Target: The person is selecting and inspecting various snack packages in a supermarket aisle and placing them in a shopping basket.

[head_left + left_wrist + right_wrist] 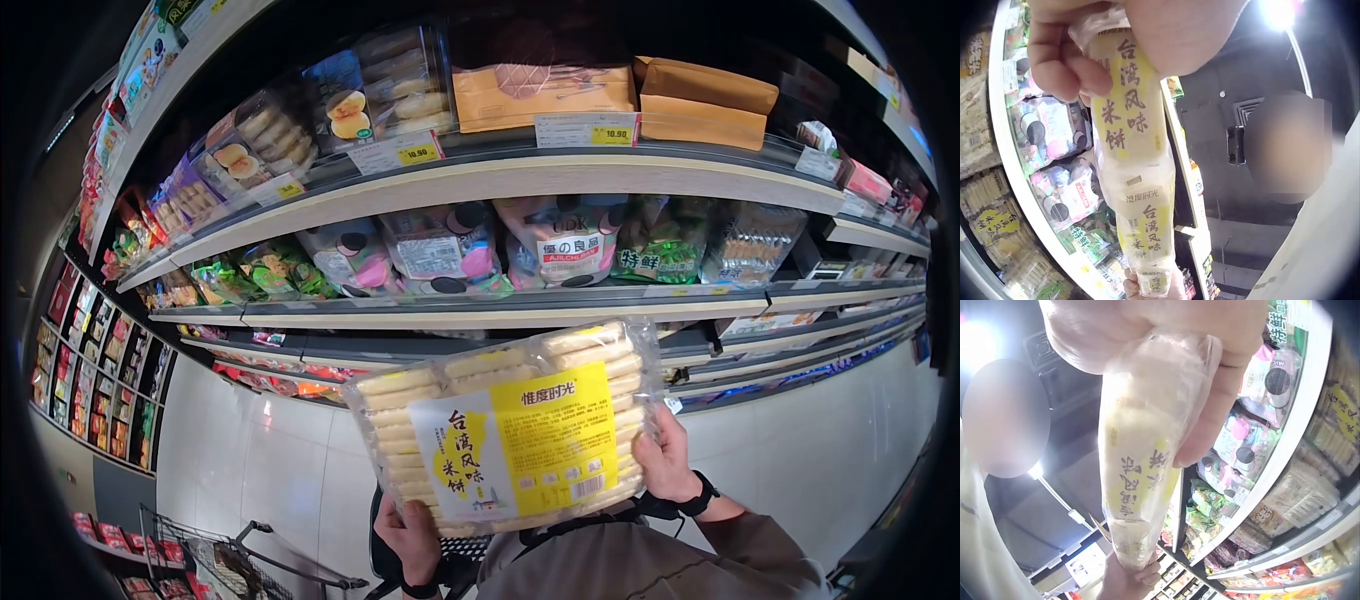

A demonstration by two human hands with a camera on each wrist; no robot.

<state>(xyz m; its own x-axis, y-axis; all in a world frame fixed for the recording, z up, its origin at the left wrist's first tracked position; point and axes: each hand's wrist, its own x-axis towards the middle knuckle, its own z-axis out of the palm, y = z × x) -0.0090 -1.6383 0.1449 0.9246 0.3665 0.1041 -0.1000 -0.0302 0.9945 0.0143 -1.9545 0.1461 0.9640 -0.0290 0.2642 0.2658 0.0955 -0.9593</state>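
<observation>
A clear plastic pack of pale rice crackers with a yellow and white label [515, 440] is held up in front of the body in the head view. My left hand [408, 540] grips its lower left corner, thumb on the front. At the right edge, my right hand [667, 458] pinches the pack with the thumb in front. The left wrist view shows the pack's narrow side [1132, 119] between the fingers and thumb of my left hand [1116, 44]. In the right wrist view my right hand [1172, 350] holds the wrapper's end [1141, 437].
Shelves [480, 190] of packaged snacks with price tags [585, 130] curve across the front. A shopping cart [230, 550] stands at the lower left on the tiled floor [270, 450]. Further shelving [95, 370] is at the far left.
</observation>
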